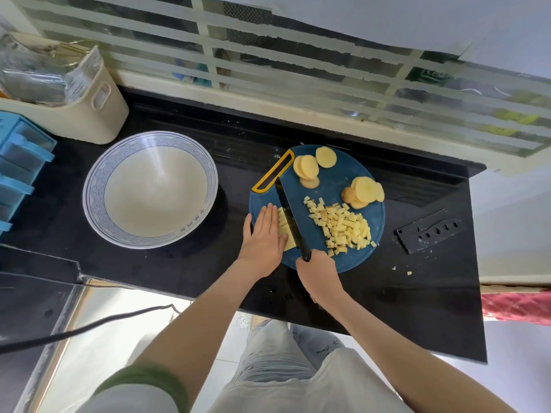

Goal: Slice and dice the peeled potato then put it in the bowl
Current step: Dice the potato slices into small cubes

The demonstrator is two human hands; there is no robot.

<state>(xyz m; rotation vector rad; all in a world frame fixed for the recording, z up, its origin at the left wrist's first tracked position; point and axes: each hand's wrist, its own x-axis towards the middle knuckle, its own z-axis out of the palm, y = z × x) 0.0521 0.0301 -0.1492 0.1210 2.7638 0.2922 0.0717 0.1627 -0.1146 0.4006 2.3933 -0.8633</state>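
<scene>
1. Your left grip lies flat with its fingers straight and together. Its fingertips press on a small batch of cut potato strips at the left edge of the round blue cutting board.
2. Your right grip is curled round the handle of the black knife. The blade runs away from you across the board and stands just to the right of your left fingers, against the strips.
3. The potato is all on the board, in several lots:
   - A heap of diced cubes sits right of the blade, toward the near-right of the board.
   - One stack of round slices is at the far side beside the board's yellow handle loop, with a single slice just right of it.
   - A second stack of slices is at the right rim, beyond the cubes.
4. A few stray potato bits lie on the black desk, off the board's near-right edge.
5. The bowl — white with a blue patterned rim — stands on the desk left of the board, and no potato is in it.
6. A black knife sheath with a row of holes lies on the desk right of the board.
7. Beyond the bowl stands a beige basket holding plastic bags, with a blue drawer unit at the left edge.
</scene>
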